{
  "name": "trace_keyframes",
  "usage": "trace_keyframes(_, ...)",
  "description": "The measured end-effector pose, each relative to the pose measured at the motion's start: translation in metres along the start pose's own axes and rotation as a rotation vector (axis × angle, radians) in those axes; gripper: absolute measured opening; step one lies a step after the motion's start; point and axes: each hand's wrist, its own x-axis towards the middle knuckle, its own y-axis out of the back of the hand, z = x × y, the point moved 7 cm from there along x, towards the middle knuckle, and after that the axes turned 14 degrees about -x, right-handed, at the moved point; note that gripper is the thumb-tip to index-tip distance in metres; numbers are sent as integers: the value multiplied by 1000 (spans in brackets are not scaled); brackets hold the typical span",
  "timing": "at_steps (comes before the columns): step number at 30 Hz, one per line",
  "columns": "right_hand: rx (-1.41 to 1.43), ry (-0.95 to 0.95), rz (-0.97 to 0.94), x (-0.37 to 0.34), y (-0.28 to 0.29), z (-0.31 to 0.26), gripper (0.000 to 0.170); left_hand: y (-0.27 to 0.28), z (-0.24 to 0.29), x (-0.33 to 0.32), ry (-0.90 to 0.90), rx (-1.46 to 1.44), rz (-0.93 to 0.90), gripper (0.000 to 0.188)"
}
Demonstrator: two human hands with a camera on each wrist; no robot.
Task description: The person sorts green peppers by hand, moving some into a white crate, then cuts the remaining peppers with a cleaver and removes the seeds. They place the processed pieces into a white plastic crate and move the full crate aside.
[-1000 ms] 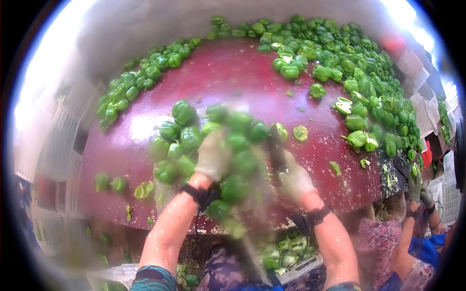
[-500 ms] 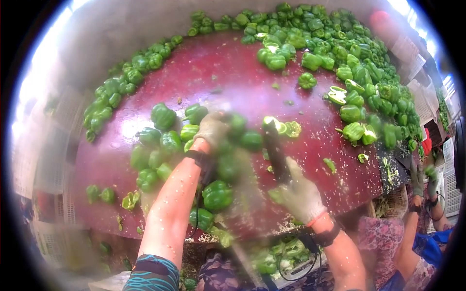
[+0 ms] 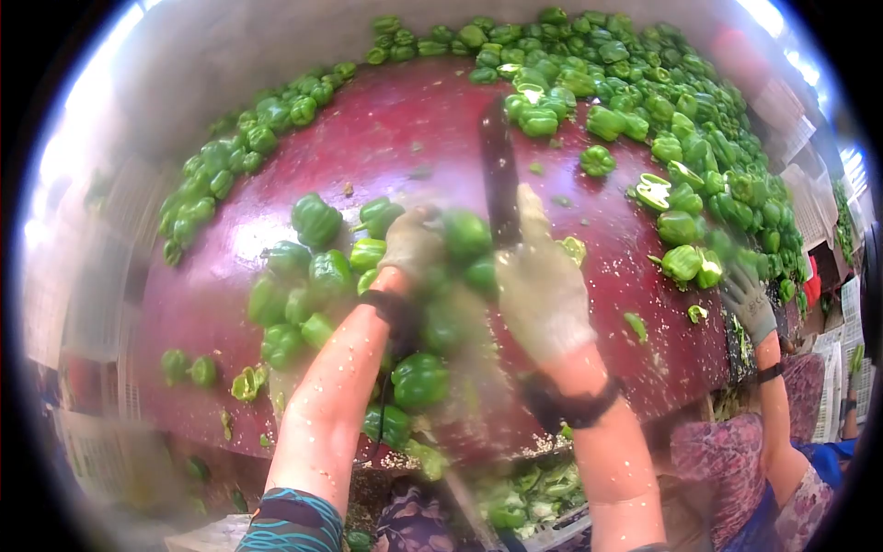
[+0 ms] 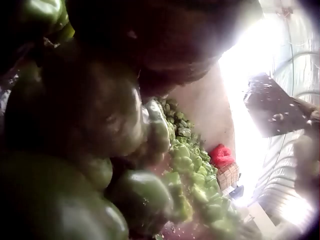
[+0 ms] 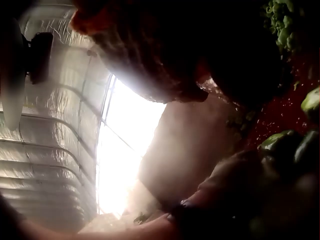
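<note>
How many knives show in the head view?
1: the knife in the wearer's right hand, its blade pointing away over the red table. Others may be hidden.

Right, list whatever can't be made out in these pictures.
Handle of the knife: head view, covered by the right hand.
What the left hand holds, if anything: head view, hidden behind its back.
Peppers beside it: head view, blurred by haze.
Right hand's full shape: left wrist view, cut by the right edge.
</note>
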Motion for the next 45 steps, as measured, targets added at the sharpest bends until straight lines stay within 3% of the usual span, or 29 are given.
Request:
trace_keyframes(1, -13, -99, -138, 12, -9, -2, 62, 2, 4, -5, -2, -12, 7, 42)
trace_keyframes(3, -90, -62, -377, 31, -61, -3, 60, 10, 5, -13, -72, -1, 28, 40)
trace_keyframes(4, -101, -103, -387, 41, -97, 10, 61, 14, 12, -16, -119, 4, 37, 39)
trace_keyframes(5, -73, -88, -393, 44, -88, 3, 61, 23, 9, -21, -93, 25, 86, 37)
trace_keyframes(7, -23, -66, -438, 34, -71, -2, 61, 38, 16, -31, -281, 264, 101, 36)
trace_keyframes(10, 6, -87, -402, 36, -84, 6, 61, 45, 18, -53, -121, 444, -55, 35)
trace_keyframes(13, -2, -108, -425, 36, -85, -3, 58, 34, 17, -66, -207, 620, -108, 38)
trace_keyframes(14, -28, -87, -462, 30, -92, -2, 61, 29, 19, -68, -27, 612, -149, 40)
trace_keyframes(15, -58, -68, -502, 22, -99, -2, 64, 25, 17, -76, -63, 582, -121, 41)
trace_keyframes(17, -44, -146, -482, 19, -92, -1, 67, 16, 26, -81, -175, 527, -62, 42)
trace_keyframes(22, 81, -261, -355, 16, -90, 10, 75, 8, 24, -74, -136, 556, -58, 40)
trace_keyframes(28, 129, -184, -292, 4, -63, 34, 57, 22, 23, -74, -43, 432, -76, 39)
trace_keyframes(32, 86, -134, -430, 0, -67, 34, 56, 23, 17, -76, 13, 354, -103, 38)
trace_keyframes(35, -92, -204, -549, -15, -83, 26, 63, 14, 28, -81, -113, 596, -139, 38)
trace_keyframes(36, -155, -190, -517, -18, -84, 21, 70, 20, 21, -82, -160, 410, -66, 37)
trace_keyframes(37, -111, -212, -481, -18, -79, 24, 71, 17, 14, -79, -175, 401, -54, 37)
trace_keyframes(45, 20, -158, -200, -29, -51, 34, 73, 38, -20, -47, -216, 526, 81, 26)
